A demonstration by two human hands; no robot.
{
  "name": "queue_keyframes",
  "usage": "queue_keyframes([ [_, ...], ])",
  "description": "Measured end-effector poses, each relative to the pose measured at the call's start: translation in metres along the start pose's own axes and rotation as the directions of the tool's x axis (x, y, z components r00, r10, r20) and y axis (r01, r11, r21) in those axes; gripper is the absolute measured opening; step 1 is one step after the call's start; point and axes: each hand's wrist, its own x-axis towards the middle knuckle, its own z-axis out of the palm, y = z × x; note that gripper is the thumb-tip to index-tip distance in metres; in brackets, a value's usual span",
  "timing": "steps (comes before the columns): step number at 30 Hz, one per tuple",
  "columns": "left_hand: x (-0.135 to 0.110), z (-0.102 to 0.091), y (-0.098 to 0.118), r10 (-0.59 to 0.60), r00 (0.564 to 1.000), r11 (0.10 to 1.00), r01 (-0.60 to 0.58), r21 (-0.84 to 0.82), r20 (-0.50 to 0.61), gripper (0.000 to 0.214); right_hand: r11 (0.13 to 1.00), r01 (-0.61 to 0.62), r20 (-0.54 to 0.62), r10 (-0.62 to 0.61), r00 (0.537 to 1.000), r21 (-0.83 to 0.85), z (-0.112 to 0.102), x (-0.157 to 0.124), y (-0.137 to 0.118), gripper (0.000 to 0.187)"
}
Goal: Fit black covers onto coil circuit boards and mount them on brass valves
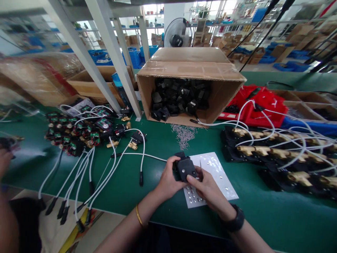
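Observation:
My left hand point(170, 179) is closed around the side of a black plastic housing point(186, 168) with rounded corners and a small light dot on its face. A white cable point(155, 156) runs left from it. My right hand point(206, 184) is closed on the housing's right edge, thumb pressed on its lower face. A thin dark metal piece sticks up by the right fingers; its kind I cannot make out. Beneath both hands lies a white sheet point(217, 168) bearing rows of small round silvery pieces, partly hidden by the right hand.
Behind the hands, a pile of small screws point(184, 135) lies before a cardboard box point(191, 66) of black housings. Brass-fitted units point(263, 151) stand at right, near a red bin point(260, 102). Open circuit-board units point(76, 130) and cables lie left. Another person's hand point(4, 158) is far left.

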Motion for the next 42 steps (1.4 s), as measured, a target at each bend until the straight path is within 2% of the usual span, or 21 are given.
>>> queue_keyframes([
  [3,0.008,-0.012,0.005,0.002,0.992,0.976,0.025,-0.218,0.126,0.076,1.000,0.013,-0.008,-0.013,1.000,-0.026,0.003,0.002,0.001,0.045],
  [6,0.019,-0.016,0.013,-0.087,0.987,0.933,0.128,-0.336,0.136,0.057,0.999,0.024,-0.040,-0.026,0.999,-0.035,0.005,0.002,-0.001,0.043],
  [9,0.027,-0.013,0.017,-0.188,0.979,0.921,0.205,-0.332,0.081,0.041,1.000,0.024,-0.071,-0.025,0.997,-0.010,0.006,0.003,-0.001,0.043],
  [13,0.031,-0.004,0.016,-0.200,0.980,0.928,0.187,-0.323,-0.008,0.031,0.999,-0.022,-0.079,0.025,0.997,0.048,0.008,0.003,0.003,0.044],
  [16,0.027,-0.001,0.015,-0.197,0.979,0.939,0.175,-0.296,-0.046,0.031,0.999,-0.007,-0.071,0.009,0.997,0.039,0.007,0.002,0.005,0.043],
  [19,0.017,-0.003,0.020,-0.160,0.987,0.958,0.146,-0.245,-0.034,0.031,0.996,0.058,-0.025,-0.059,0.998,-0.064,0.001,0.001,0.001,0.041],
  [21,0.012,-0.011,0.028,-0.050,0.999,0.978,0.049,-0.201,-0.002,0.033,0.959,0.154,0.019,-0.154,0.988,-0.239,-0.008,0.002,-0.002,0.042],
  [22,0.012,-0.016,0.033,0.023,1.000,0.984,-0.023,-0.178,-0.003,0.037,0.902,0.237,0.050,-0.235,0.971,-0.362,-0.014,0.004,-0.003,0.042],
  [23,0.013,-0.023,0.038,0.090,0.996,0.984,-0.093,-0.152,-0.027,0.040,0.800,0.335,0.094,-0.334,0.938,-0.498,-0.020,0.008,-0.003,0.041],
  [24,0.017,-0.030,0.044,0.140,0.986,0.981,-0.150,-0.122,-0.086,0.040,0.647,0.428,0.156,-0.435,0.887,-0.631,-0.026,0.011,-0.003,0.039],
  [26,0.028,-0.043,0.052,0.169,0.949,0.981,-0.187,-0.045,-0.268,0.032,0.251,0.545,0.339,-0.561,0.755,-0.800,-0.038,0.020,0.001,0.037],
  [27,0.033,-0.048,0.055,0.157,0.922,0.985,-0.171,-0.007,-0.353,0.027,0.064,0.563,0.434,-0.568,0.700,-0.824,-0.043,0.023,0.004,0.038],
  [28,0.036,-0.051,0.056,0.144,0.901,0.989,-0.145,0.028,-0.409,0.025,-0.087,0.563,0.509,-0.555,0.658,-0.822,-0.047,0.026,0.008,0.038],
  [29,0.037,-0.053,0.055,0.132,0.894,0.991,-0.118,0.061,-0.429,0.026,-0.197,0.560,0.567,-0.535,0.626,-0.805,-0.051,0.026,0.013,0.039],
  [31,0.032,-0.050,0.046,0.091,0.923,0.992,-0.050,0.118,-0.375,0.028,-0.306,0.552,0.625,-0.498,0.601,-0.776,-0.056,0.021,0.022,0.043],
  [32,0.026,-0.046,0.038,0.061,0.943,0.989,-0.013,0.148,-0.328,0.028,-0.318,0.545,0.626,-0.492,0.605,-0.776,-0.057,0.015,0.027,0.045],
  [34,0.014,-0.037,0.019,-0.005,0.964,0.972,0.066,0.224,-0.265,0.026,-0.287,0.535,0.601,-0.489,0.632,-0.795,-0.059,0.002,0.035,0.049],
  [37,0.012,-0.027,-0.009,-0.015,0.978,0.911,0.100,0.401,-0.209,0.023,-0.143,0.545,0.530,-0.524,0.667,-0.826,-0.064,-0.013,0.037,0.046],
  [39,0.025,-0.024,-0.019,0.011,0.992,0.852,0.056,0.520,-0.125,0.030,0.015,0.531,0.410,-0.617,0.671,-0.847,-0.072,-0.013,0.026,0.036],
  [40,0.035,-0.023,-0.022,0.018,0.997,0.827,0.028,0.562,-0.077,0.033,0.120,0.494,0.300,-0.665,0.684,-0.861,-0.077,-0.007,0.018,0.030],
  [42,0.059,-0.020,-0.024,0.028,1.000,0.798,-0.020,0.603,-0.005,0.034,0.350,0.352,0.035,-0.663,0.747,-0.868,-0.087,0.014,-0.002,0.027],
])
